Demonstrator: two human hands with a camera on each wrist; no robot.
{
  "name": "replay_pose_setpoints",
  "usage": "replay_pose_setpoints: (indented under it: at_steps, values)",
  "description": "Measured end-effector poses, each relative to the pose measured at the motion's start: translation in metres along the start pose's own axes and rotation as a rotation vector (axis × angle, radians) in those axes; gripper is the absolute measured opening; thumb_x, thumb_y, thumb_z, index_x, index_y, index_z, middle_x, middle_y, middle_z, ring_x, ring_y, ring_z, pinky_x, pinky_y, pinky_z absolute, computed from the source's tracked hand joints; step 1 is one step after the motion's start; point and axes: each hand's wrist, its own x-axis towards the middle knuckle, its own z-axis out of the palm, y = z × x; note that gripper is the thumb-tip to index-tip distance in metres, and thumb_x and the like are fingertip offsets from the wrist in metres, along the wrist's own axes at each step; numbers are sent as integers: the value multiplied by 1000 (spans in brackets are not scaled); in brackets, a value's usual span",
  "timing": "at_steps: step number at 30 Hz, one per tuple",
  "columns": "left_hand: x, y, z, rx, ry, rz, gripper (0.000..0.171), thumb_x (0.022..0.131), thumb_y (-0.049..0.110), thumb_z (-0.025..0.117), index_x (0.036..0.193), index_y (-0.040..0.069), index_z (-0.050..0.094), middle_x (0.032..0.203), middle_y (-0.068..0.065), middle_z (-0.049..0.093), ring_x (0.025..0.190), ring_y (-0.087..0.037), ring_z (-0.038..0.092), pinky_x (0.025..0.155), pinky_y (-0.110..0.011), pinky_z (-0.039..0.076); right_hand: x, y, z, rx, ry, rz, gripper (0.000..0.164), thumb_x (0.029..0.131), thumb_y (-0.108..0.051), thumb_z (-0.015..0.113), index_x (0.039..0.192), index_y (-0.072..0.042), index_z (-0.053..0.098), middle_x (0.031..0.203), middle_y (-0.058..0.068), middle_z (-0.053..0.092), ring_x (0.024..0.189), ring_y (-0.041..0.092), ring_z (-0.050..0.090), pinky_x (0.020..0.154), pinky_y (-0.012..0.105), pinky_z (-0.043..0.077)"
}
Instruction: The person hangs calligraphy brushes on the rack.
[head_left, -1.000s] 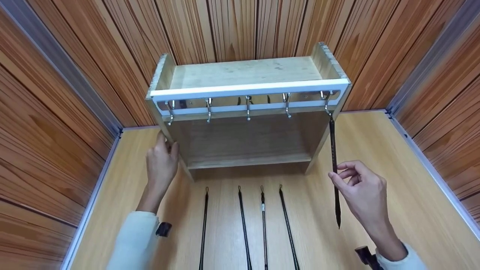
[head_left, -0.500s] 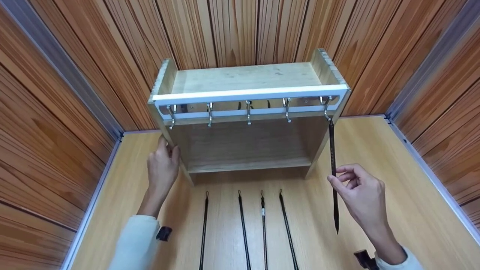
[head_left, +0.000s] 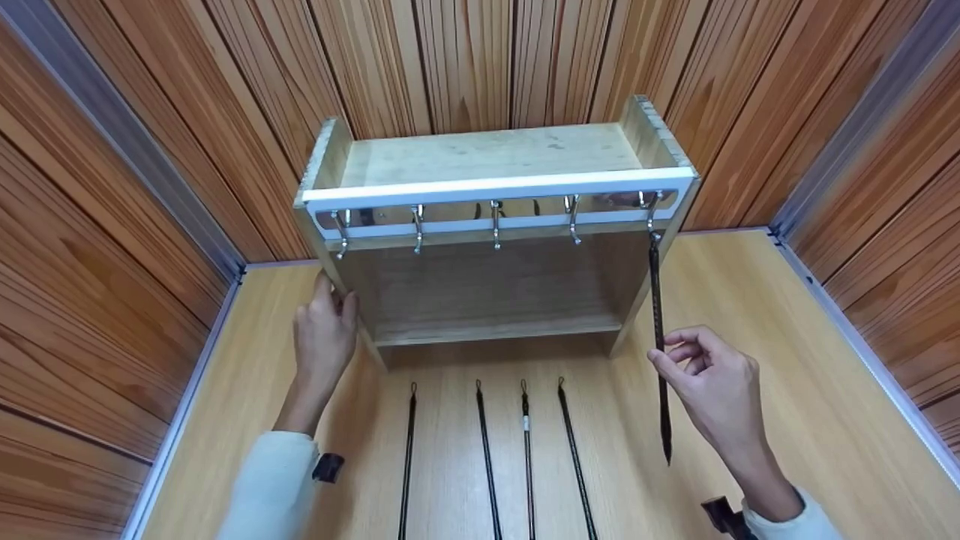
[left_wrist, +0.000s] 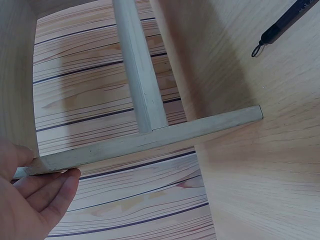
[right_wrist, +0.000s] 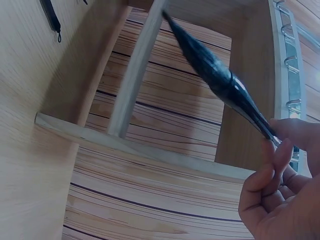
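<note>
**While the brush [head_left: 657, 300] sits at the end hook [head_left: 651, 214]: drop and tip hazards**

As I read the head view, the brush is just below the rightmost hook, bristles down, slightly tilted, its top at the hook's tip. I cannot tell whether it has caught. The right hand [head_left: 716, 382] pinches it partway down between thumb and fingertips. The left hand [head_left: 322, 330] grips the left side of the rack [head_left: 480, 157]. Four dark rods [head_left: 409, 450] lie on the table [head_left: 795, 322] in front.

Caution: I judge that letting go too soon would drop the brush if its top merely touches the tip. A hard downward pull could tip the rack, more so with a slack left hand.
</note>
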Motion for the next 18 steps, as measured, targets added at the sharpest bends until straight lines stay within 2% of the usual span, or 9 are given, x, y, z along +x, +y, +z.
replay_pose_setpoints:
  at_steps: [9,18]
  values:
    - [1,0,1,24,39,36,41,99,3,59,137,-7,49,113,-32,65,100,-41,67,68,-49,58,6,11,11,3,19,-25,17,78,-1,84,90,1,71,73,4,68,56,6,53,54,11,40]
    - [0,1,1,23,5,-19,41,101,6,57,140,-4,48,119,-30,64,103,-40,67,71,-46,59,10,16,13,-66,-9,17,15,80,-4,83,88,-2,71,75,4,69,54,9,52,49,15,37]
